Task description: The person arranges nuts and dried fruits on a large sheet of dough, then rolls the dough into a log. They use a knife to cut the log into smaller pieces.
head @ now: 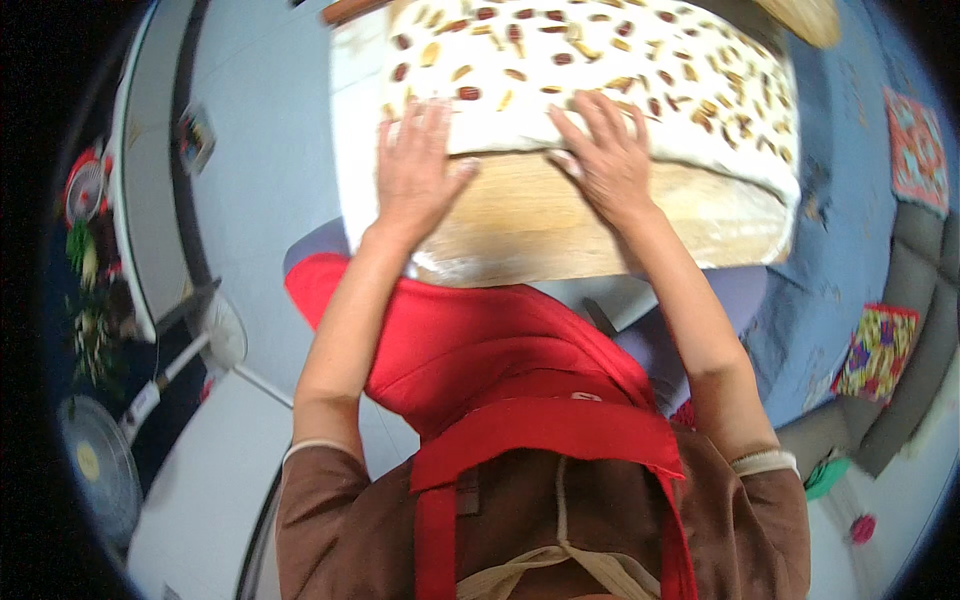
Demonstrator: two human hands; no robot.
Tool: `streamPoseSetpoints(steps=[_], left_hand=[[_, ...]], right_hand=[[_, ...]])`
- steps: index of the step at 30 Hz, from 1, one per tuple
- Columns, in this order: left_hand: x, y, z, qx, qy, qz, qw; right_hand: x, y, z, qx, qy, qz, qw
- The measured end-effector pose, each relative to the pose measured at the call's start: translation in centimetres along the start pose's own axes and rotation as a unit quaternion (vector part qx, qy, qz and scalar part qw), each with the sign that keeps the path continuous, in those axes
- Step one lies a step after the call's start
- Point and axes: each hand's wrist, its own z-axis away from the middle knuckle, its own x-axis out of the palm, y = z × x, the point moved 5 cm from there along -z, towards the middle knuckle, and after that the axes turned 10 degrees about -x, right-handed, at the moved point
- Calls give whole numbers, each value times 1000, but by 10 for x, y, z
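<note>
A wide sheet of white dough (525,60), dotted with dark red and yellow-brown dried fruit pieces, lies over a wooden board (540,210). Its near edge is folded into a low roll (502,133). My left hand (420,161) lies palm down at the left end of that roll, fingers pointing away from me. On the middle of the roll rests my right hand (606,154), fingers spread and slightly bent over the filling. Neither hand grasps anything apart. White flour marks the near part of the board, and both hands have a little of it on them.
A rounded wooden object (806,21) stands at the far right corner of the dough. A brown wooden bar (349,9) lies at the far left. Right is a blue-covered surface (832,247) beside a grey sofa with patterned cushions (876,352). An electric fan (100,465) stands at left.
</note>
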Motion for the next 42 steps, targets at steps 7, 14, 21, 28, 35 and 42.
streamPoseSetpoints(steps=[7,14,21,28,35,42], left_hand=[[-3,67,-45,105,107,45,988],[27,106,-58,150,77,40,985],[38,179,-54,199,64,-8,978],[63,224,-92,258,83,1,963],[52,239,-111,233,88,24,968],[85,295,-82,319,57,72,943]], right_hand=[[-4,42,-42,-52,111,-96,988],[-54,83,27,-11,105,-52,993],[-71,172,143,115,100,0,988],[-72,218,130,36,107,-124,986],[-103,232,181,131,89,34,987],[-104,271,210,113,42,-84,989]])
